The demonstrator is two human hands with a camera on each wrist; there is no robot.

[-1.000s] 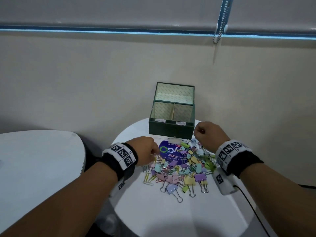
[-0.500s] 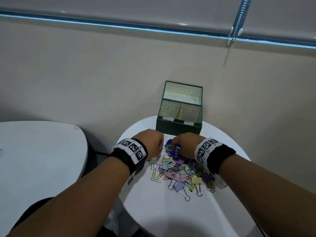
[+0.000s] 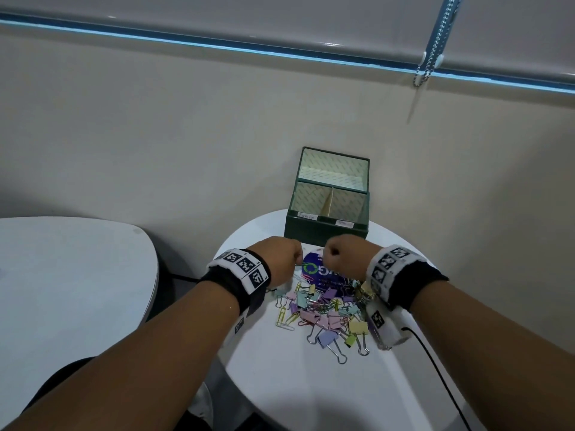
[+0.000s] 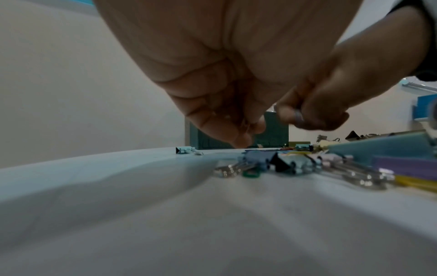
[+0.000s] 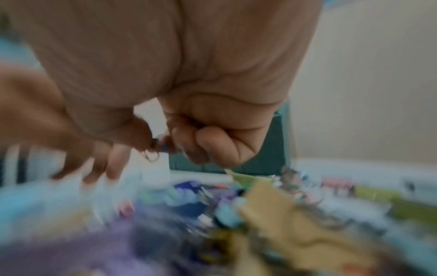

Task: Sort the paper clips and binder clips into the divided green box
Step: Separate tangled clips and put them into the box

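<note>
The green box (image 3: 325, 230) stands open at the far side of the round white table (image 3: 280, 384), with two front compartments split by a divider. A pile of pastel binder clips and paper clips (image 3: 323, 309) lies before it. My left hand (image 3: 297, 262) reaches down at the pile's far left, its fingertips (image 4: 241, 142) bunched near the tabletop; whether they pinch anything is hidden. My right hand (image 3: 329, 253) is curled and pinches a small clip (image 5: 157, 149) between thumb and fingers, just above the pile and close to the box (image 5: 267, 158).
A round purple card (image 3: 314, 270) lies under the far part of the pile. A second white table (image 3: 71, 275) stands to the left. The wall rises right behind the box lid (image 3: 333, 169). A black cable (image 3: 435, 365) runs from my right wrist.
My right hand swung left from the pile's right side to its far middle and now pinches a small clip. My left hand shifted forward toward the purple card. Both hands now sit close together.
</note>
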